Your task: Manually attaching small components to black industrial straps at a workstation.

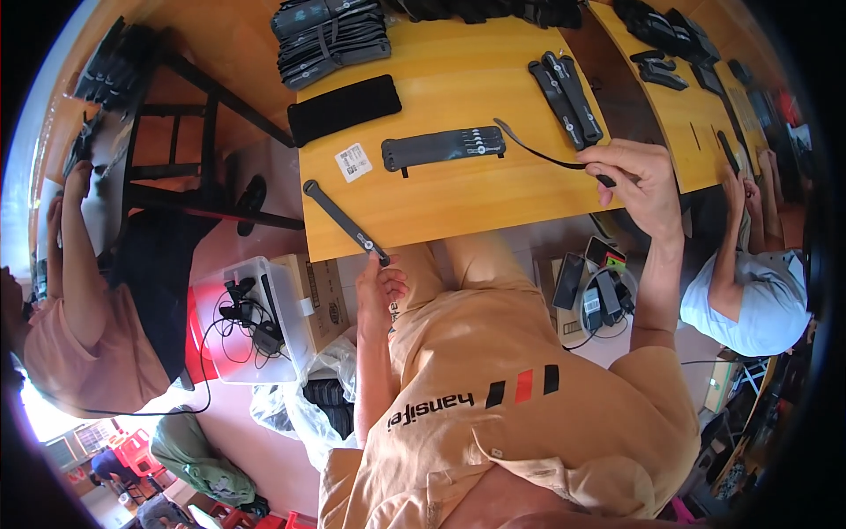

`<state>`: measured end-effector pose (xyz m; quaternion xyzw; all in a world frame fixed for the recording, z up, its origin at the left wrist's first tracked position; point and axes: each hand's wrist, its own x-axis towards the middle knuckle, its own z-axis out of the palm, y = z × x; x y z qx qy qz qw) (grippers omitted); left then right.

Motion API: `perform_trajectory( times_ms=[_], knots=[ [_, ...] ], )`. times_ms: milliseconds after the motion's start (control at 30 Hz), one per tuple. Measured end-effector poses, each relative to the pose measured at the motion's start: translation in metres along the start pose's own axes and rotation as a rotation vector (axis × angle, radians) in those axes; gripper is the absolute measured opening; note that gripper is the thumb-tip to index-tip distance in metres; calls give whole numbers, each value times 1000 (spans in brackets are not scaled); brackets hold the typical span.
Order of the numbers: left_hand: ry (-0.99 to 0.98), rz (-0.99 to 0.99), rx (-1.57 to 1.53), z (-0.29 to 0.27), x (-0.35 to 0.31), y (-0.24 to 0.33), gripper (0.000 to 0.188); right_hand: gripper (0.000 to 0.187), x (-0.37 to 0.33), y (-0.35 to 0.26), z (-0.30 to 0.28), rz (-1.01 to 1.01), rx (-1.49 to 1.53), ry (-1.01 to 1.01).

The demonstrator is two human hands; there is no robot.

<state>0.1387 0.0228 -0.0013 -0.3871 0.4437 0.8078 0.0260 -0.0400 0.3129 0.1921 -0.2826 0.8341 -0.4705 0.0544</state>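
Observation:
My left hand (381,284), just off the table's front edge, pinches the near end of a flat black strap (337,214) with light printing. The rest of that strap lies slanting over the table's left front. Over the front right, my right hand (636,183) has its fingers closed on a thin black strap (539,155), whose free end curves left above the table. Between the hands lies a neat row of overlapping black straps (432,150), with a small tab showing under its lower edge. A white printed label (353,163) is left of this row.
On the yellow table (476,198) lie a flat black pouch (344,110), a stack of folded black straps (330,44) and a strap bundle (566,101). A clear bin (256,322) with cables stands lower left. Co-workers sit at left (84,344) and right (749,295).

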Motion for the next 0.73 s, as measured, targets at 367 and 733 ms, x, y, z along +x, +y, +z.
perform_trajectory(
  times_ms=[367,733],
  knots=[
    [-234,973,695,88,-51,73,43,18,-2,-2,63,-284,101,-338],
    [-584,214,694,50,5,79,12,25,-10,76,83,508,535,-156]
  ],
)
